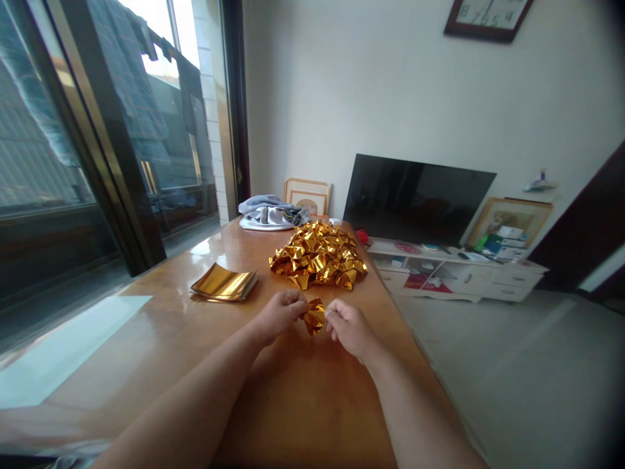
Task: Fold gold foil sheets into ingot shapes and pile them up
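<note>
Between my two hands is a folded piece of shiny gold foil paper (315, 317), creased and pointed at the bottom. My left hand (286, 312) pinches its left edge with closed fingers. On the other side my right hand (347, 326) is closed on the right edge. Just beyond the hands lies a large heap of folded gold foil pieces (319, 254). To the left of my hands sits a stack of flat, square gold foil sheets (223, 283), its edges slightly curled.
The wooden table (312, 404) ends close to my right arm. Folded grey cloth (271, 213) lies at the far end, near a framed picture (307, 195). A pale sheet (73, 348) lies at left. Beyond stand a television (417, 198) and a low white cabinet (463, 277).
</note>
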Demonstrator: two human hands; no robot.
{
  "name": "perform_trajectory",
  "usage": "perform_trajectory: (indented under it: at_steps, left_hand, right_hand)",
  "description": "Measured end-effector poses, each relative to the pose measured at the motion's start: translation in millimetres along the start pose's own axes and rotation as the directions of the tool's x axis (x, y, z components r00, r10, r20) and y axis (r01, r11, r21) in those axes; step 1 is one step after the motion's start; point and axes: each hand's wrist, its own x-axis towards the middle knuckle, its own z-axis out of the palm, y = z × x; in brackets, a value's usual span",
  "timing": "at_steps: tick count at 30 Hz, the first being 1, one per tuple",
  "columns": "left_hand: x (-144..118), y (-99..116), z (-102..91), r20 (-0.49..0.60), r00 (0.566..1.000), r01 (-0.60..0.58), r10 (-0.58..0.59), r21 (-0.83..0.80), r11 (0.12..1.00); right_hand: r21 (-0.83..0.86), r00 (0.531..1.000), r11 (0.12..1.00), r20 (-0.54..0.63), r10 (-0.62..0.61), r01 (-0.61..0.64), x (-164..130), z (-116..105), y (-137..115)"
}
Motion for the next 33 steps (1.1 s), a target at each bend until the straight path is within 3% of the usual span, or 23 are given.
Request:
perform_trajectory:
  at_steps: [3,7,18,26,30,33]
  left_hand:
    - [-2,4,0.9,0.016,1.0,0.022,-0.02,-0.116,0.993]
    - [-4,4,0.8,0.029,0.999,0.035,-0.031,-0.133,0.99]
    - [2,-11,-2.7,-0.006,0.999,-0.035,0.037,0.219,0.975]
    - [1,-14,2.2,-0.027,0.993,-0.098,0.118,0.393,0.914]
    - [0,-10,3.6,-0.032,0.993,-0.093,0.111,0.353,0.931]
    - [-1,-6,4.2,-0.032,0.998,-0.054,0.062,0.217,0.975]
  right_hand:
    - [0.06,1.0,0.998,0.01,0.019,-0.019,0,-2,-6]
    - [0.082,0.999,0.996,0.011,0.034,-0.035,-2,-4,-9]
    - [0.005,0.999,1.0,0.043,0.028,-0.028,-4,-2,-4]
    - [-0.128,0.996,0.989,-0.038,-0.078,0.072,-2,-3,-7]
    - [-0.137,0.996,0.988,-0.036,-0.079,0.074,-2,-3,-4]
    - [-0.124,0.995,0.988,-0.03,-0.091,0.087,-2,-4,-4]
